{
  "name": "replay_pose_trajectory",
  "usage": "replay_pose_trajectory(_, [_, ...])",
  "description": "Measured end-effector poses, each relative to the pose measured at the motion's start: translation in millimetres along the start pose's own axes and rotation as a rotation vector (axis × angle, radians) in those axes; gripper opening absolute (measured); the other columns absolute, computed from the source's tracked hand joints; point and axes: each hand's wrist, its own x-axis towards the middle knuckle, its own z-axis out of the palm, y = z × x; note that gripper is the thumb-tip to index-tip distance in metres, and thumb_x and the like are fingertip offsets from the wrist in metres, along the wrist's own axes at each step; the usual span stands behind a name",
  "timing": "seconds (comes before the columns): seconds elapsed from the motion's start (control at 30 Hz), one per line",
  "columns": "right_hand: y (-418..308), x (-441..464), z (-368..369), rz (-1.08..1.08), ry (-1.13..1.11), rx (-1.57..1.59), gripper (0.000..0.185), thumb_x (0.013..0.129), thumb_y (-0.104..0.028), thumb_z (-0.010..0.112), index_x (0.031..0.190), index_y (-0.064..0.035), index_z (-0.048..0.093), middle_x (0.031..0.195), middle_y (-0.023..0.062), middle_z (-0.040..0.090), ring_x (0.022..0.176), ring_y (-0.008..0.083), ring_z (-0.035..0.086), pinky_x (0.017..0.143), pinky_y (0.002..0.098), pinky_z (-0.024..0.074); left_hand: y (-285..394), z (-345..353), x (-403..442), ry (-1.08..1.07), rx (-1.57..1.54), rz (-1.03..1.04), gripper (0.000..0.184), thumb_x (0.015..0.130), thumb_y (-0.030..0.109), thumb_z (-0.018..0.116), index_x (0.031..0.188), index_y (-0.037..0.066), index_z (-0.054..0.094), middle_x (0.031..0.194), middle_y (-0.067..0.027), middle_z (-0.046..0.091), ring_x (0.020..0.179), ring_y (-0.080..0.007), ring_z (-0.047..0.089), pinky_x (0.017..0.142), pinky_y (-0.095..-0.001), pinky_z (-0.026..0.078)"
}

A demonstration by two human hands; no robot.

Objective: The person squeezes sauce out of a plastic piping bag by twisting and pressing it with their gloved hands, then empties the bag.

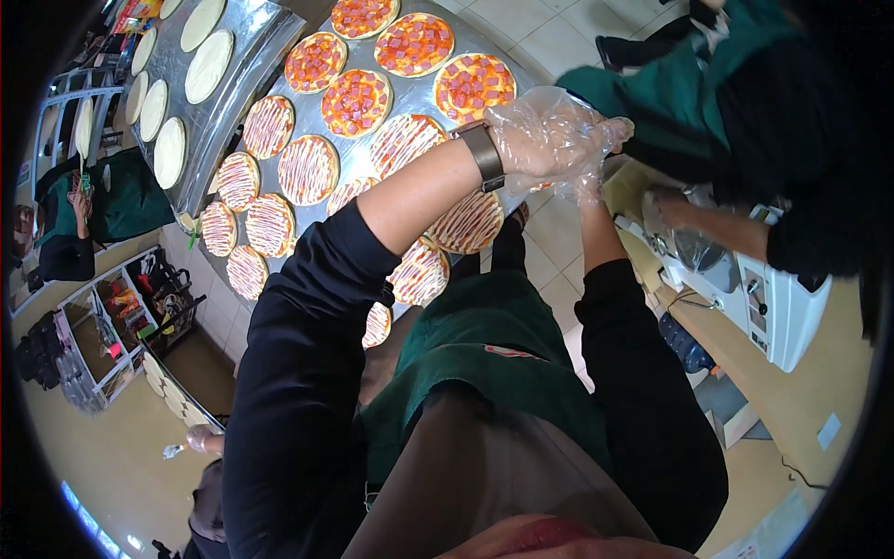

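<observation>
My left hand (549, 138), in a clear, crinkled plastic glove, is closed beside the table's right edge, with a dark watch on its wrist. Its fingers meet my right hand (589, 189), also in clear plastic and mostly hidden behind it. What they hold, if anything, cannot be made out. Nearest to them on the metal table (410, 96) is a round pizza with diced pink topping (475, 88). Several more such pizzas lie at the top. Below them, several rounds with red and white stripes (308, 170) show, some partly behind my left forearm.
Plain dough rounds (209, 66) lie on another metal table at upper left. A person in a green apron (652, 116) stands at right, a gloved hand by a white machine (768, 298). Another person (121, 200) is at left, near a rack of supplies (116, 321).
</observation>
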Motion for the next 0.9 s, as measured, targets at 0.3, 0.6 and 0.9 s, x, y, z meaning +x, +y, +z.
replay_pose_trajectory(0.3, [56, -14, 2, 0.041, -0.137, -0.389, 0.033, 0.084, -0.017, 0.062, 0.113, -0.003, 0.054, 0.095, 0.005, 0.062, 0.09, 0.0171, 0.059, 0.081, 0.0329, 0.0468, -4, -8, -17, 0.024, -0.56, -0.281, 0.046, 0.097, 0.043, 0.035, 0.117, 0.007, 0.055, 0.109, -0.0153, 0.061, 0.098, -0.0223, 0.058, 0.091, -0.0317, 0.042])
replay_pose_trajectory(0.6, [-81, -24, -24, 0.188, -0.509, 0.525, 0.039, 0.078, -0.014, 0.072, 0.113, -0.0012, 0.059, 0.105, 0.0052, 0.062, 0.094, 0.0109, 0.059, 0.081, 0.0261, 0.0476, -9, 25, -50, 0.755, -1.641, -0.426, 0.052, 0.09, 0.039, 0.055, 0.12, -0.001, 0.043, 0.108, -0.016, 0.058, 0.102, -0.0238, 0.057, 0.093, -0.0389, 0.045])
replay_pose_trajectory(0.9, [-111, 23, -135, -0.018, -0.987, 0.062, 0.056, 0.076, -0.018, 0.075, 0.122, -0.001, 0.048, 0.11, 0.0089, 0.056, 0.099, 0.0154, 0.054, 0.087, 0.0292, 0.0436, 42, 112, 5, 1.104, -1.702, -0.322, 0.041, 0.092, 0.041, 0.051, 0.109, 0.004, 0.053, 0.112, -0.0118, 0.056, 0.108, -0.0238, 0.053, 0.097, -0.0388, 0.04])
